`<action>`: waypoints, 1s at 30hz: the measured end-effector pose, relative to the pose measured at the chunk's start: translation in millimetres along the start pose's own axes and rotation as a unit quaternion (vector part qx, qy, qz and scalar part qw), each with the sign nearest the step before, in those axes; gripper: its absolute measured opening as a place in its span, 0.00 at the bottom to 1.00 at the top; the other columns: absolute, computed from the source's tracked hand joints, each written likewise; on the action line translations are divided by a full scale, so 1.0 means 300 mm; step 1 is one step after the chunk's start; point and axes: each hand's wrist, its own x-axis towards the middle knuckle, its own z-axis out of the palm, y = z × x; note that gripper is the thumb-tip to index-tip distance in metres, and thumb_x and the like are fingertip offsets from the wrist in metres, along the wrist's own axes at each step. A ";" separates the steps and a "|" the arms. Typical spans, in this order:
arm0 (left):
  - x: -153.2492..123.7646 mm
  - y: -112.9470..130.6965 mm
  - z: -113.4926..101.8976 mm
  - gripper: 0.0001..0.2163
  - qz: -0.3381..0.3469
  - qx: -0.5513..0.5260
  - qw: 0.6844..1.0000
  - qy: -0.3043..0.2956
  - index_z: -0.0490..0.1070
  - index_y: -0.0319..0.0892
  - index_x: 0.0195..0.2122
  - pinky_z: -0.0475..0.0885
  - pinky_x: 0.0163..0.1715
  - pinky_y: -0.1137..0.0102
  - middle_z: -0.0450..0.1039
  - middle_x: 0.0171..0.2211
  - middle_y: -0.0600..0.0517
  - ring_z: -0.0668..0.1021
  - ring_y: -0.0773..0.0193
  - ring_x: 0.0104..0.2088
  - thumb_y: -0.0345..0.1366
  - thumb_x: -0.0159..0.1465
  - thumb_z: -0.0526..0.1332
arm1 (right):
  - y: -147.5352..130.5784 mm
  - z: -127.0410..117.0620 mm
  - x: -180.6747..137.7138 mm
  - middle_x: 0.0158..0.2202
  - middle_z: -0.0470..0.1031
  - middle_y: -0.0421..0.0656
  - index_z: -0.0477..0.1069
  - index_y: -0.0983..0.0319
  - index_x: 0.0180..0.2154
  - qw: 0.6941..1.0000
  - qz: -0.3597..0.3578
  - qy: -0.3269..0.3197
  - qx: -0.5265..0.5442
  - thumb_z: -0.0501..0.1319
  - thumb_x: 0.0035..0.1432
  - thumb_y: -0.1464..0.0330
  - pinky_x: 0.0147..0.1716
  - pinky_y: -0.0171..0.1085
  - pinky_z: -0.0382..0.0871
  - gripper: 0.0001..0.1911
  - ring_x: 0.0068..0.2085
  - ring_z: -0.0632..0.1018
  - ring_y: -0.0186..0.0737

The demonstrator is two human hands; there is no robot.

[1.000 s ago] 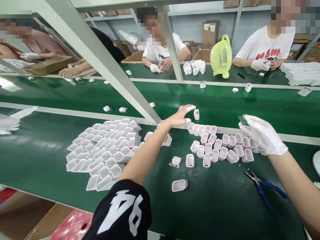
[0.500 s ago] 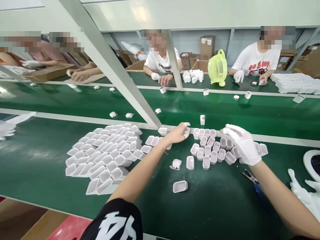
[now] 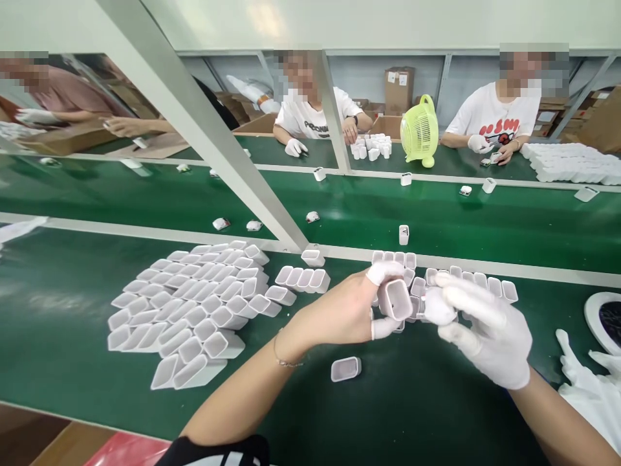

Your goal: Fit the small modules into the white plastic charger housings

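Observation:
My left hand (image 3: 350,305), with white finger cots on its thumb and fingertip, is closed around an open-topped white plastic case (image 3: 396,299). The case tilts so that its hollow inside faces me. Just to the right, my gloved right hand (image 3: 490,323) pinches a small rounded white part (image 3: 439,307) between thumb and fingers. A thin end of that part points at the case, with a small gap between them. Behind both hands stand several more white cases (image 3: 418,286), partly hidden. One single case (image 3: 346,369) lies on the green table nearer to me.
A large cluster of white cases (image 3: 194,298) covers the left of the table. Beyond the rail (image 3: 436,262), a green conveyor (image 3: 359,210) carries scattered cases and parts. A slanted post (image 3: 218,136) rises from the rail. White gloves (image 3: 592,382) lie right. Co-workers sit opposite.
My left hand has come nearer, lifting a case. My right hand has moved down and left toward it, with the white part now showing in its fingers. The pliers are now hidden.

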 end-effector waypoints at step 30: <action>-0.023 0.061 0.023 0.21 0.084 0.044 0.995 -0.026 0.61 0.38 0.55 0.75 0.43 0.60 0.74 0.44 0.41 0.77 0.53 0.45 0.33 0.62 0.61 | -0.046 0.003 -0.030 0.45 0.77 0.52 0.65 0.66 0.51 0.946 -0.250 -0.103 -0.179 0.56 0.64 0.73 0.45 0.40 0.76 0.14 0.50 0.77 0.45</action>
